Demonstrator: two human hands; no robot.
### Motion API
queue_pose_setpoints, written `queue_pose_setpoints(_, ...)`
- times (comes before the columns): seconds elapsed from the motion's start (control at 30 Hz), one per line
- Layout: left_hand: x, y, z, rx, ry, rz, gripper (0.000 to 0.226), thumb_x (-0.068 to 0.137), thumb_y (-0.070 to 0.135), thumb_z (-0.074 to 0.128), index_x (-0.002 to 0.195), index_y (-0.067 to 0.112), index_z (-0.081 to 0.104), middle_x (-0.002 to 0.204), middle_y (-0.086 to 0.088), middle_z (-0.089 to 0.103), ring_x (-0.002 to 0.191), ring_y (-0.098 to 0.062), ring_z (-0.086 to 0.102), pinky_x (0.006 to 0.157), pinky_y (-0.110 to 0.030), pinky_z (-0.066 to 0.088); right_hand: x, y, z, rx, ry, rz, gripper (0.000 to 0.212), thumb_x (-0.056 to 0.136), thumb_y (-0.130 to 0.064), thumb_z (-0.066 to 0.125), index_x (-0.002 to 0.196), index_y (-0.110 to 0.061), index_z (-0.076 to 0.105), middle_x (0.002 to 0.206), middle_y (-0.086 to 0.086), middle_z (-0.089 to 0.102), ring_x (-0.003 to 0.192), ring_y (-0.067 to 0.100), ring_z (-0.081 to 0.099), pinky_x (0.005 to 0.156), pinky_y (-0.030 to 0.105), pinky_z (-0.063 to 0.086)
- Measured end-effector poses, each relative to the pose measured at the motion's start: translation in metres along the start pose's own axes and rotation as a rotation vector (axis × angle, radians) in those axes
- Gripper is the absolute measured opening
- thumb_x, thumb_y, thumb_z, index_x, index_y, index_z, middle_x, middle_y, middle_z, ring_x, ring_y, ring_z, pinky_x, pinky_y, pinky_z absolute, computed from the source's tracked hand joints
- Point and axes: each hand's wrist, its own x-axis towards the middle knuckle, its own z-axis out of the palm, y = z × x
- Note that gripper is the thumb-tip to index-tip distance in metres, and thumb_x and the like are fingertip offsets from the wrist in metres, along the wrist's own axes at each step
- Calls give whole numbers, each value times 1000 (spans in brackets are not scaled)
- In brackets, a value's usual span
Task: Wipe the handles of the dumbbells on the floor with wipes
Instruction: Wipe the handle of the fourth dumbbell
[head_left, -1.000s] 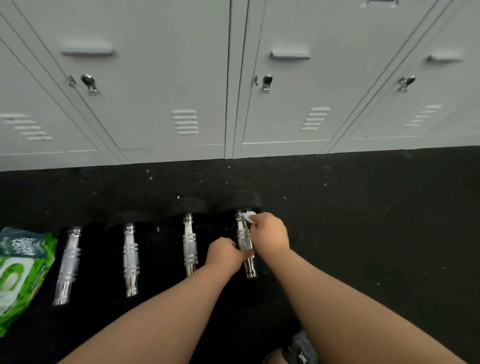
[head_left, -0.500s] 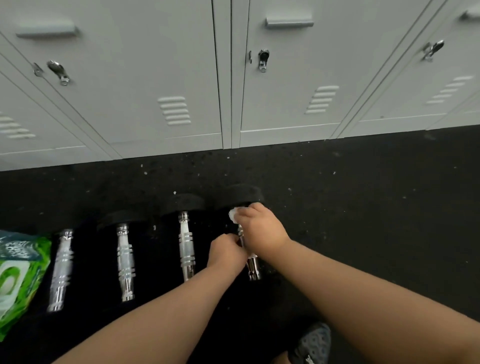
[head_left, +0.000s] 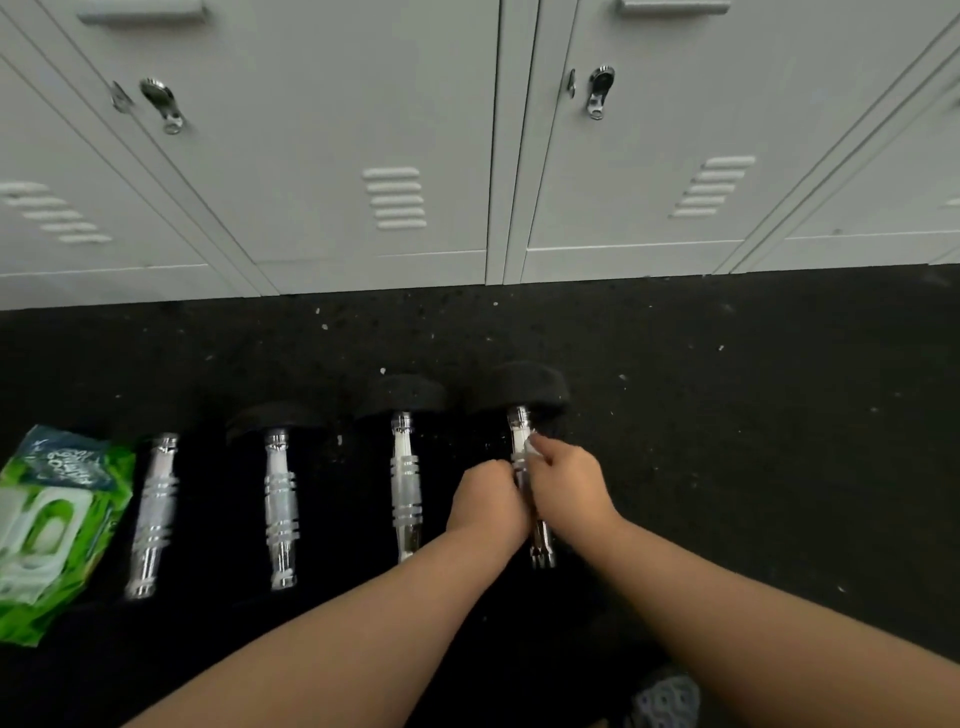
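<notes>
Several black dumbbells with chrome handles lie side by side on the dark floor. On the rightmost dumbbell's handle (head_left: 519, 431), my right hand (head_left: 569, 480) curls round the middle with a small white wipe (head_left: 531, 448) showing at its fingertips. My left hand (head_left: 488, 501) is curled against the same handle from the left; its fingers are hidden, so its grip is unclear. The handle's near end (head_left: 543, 553) sticks out below both hands. The other handles (head_left: 405, 483), (head_left: 280, 504), (head_left: 153, 512) lie bare to the left.
A green pack of wipes (head_left: 49, 525) lies on the floor at the far left. Grey lockers (head_left: 363, 130) stand along the back. A patterned shoe (head_left: 667, 699) shows at the bottom edge. Speckled black floor (head_left: 753, 415) stretches to the right.
My right hand has slid down the rightmost handle, from its far end near the weight head to the middle. My left hand stays beside the handle.
</notes>
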Motion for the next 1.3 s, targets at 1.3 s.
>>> queue_pose_setpoints(1.3,28,8,-18,-131,-118,-189,29,81,35,71,75,9,61,70,-7,66,61,-21,66,65,-30,59,-12,-8,-27,-579,-325,37,21,95,-18,47,90,-9,66,72,1,58,72,19,58,67,26,49)
